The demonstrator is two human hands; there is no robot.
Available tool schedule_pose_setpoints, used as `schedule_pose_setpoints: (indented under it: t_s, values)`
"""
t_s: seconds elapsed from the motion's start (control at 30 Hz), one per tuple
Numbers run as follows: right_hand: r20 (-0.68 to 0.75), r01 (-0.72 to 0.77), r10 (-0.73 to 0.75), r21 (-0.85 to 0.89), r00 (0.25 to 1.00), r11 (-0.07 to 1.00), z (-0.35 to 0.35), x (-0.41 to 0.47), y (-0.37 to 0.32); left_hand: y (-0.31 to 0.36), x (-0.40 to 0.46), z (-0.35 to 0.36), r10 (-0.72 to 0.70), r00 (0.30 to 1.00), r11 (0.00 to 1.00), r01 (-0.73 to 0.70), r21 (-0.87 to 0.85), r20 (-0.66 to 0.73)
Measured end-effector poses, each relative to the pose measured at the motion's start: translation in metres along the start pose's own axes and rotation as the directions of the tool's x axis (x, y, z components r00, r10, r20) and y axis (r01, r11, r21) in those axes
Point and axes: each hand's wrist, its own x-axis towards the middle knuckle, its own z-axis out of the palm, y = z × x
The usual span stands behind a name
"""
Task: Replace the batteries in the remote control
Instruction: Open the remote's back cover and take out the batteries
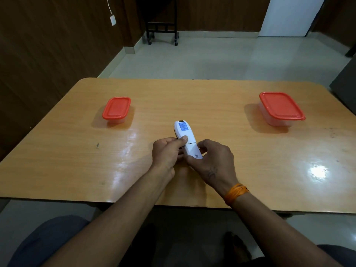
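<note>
Nearest to me, above the table's (57, 170) front edge, both of my hands meet around the white remote control (185, 137), which I hold face down just over the wood, its back turned up to me. Its long axis runs away from me, tilted a little leftward at the far end, with the blue sticker (183, 126) out there and the battery cover (193, 151) at the near end, between my palms. My left hand (166, 153) grips the middle of the body from the left side, fingers curled under it and the thumb (183, 140) pressed flat on the back just beyond the seam of the cover. My right hand (213, 160) wraps the near end from the right, fingers curled round the cover section; whether its thumb lies on the cover I cannot tell, since the hand hides it. Neither hand is spread; both are closed on the remote. I judge the cover is still seated, so the coming move is a slide of that cover toward me along the long axis, the right hand pulling while the left braces. Further out, well apart from the remote, stand two lidded plastic boxes: a small red-lidded container (116, 109) to the far left and a larger red-lidded container (281, 107) to the far right. What they hold I cannot see.
</note>
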Motion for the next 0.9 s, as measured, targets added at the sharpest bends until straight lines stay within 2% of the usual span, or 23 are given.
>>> schedule_pose_setpoints:
  t_s: [0.13, 0.23, 0.33, 0.47, 0.67, 0.73, 0.8, 0.83, 0.9]
  values:
    - [-0.018, -0.113, 0.118, 0.17, 0.993, 0.979, -0.01, 0.004, -0.001, 0.0, 0.005, -0.001, 0.012, 0.999, 1.0, -0.011, 0.025, -0.034]
    - [-0.065, -0.148, 0.163, 0.191, 0.985, 0.97, -0.017, 0.013, 0.006, 0.003, 0.007, -0.003, -0.024, 0.999, 1.0, 0.024, -0.011, -0.03]
    - [-0.086, -0.175, 0.18, 0.063, 0.98, 0.983, -0.02, 0.02, 0.019, 0.003, 0.007, -0.001, -0.04, 0.999, 0.999, 0.039, -0.024, -0.017]
    - [-0.06, -0.116, 0.106, -0.218, 0.993, 0.969, -0.017, 0.022, 0.038, -0.001, 0.009, -0.001, -0.045, 0.999, 0.999, 0.045, 0.003, -0.004]
    - [-0.052, -0.1, 0.087, -0.357, 0.995, 0.929, -0.016, 0.021, 0.045, -0.005, 0.012, 0.0, -0.034, 0.999, 0.999, 0.033, 0.033, 0.023]
    - [-0.144, -0.041, -0.007, -0.326, 0.99, 0.944, -0.017, 0.019, 0.041, -0.007, 0.013, 0.0, -0.027, 0.999, 0.998, 0.026, 0.053, 0.03]
    - [-0.231, 0.076, -0.127, -0.22, 0.965, 0.973, -0.018, 0.017, 0.031, -0.007, 0.015, 0.0, -0.026, 0.999, 0.997, 0.024, 0.073, 0.031]
    - [-0.233, 0.112, -0.144, -0.147, 0.962, 0.983, -0.018, 0.015, 0.025, -0.008, 0.016, 0.0, -0.028, 0.999, 0.996, 0.025, 0.08, 0.034]
    - [-0.134, 0.088, -0.091, -0.024, 0.987, 0.996, -0.016, 0.007, 0.015, -0.009, 0.017, 0.0, -0.035, 0.999, 0.996, 0.032, 0.084, 0.035]
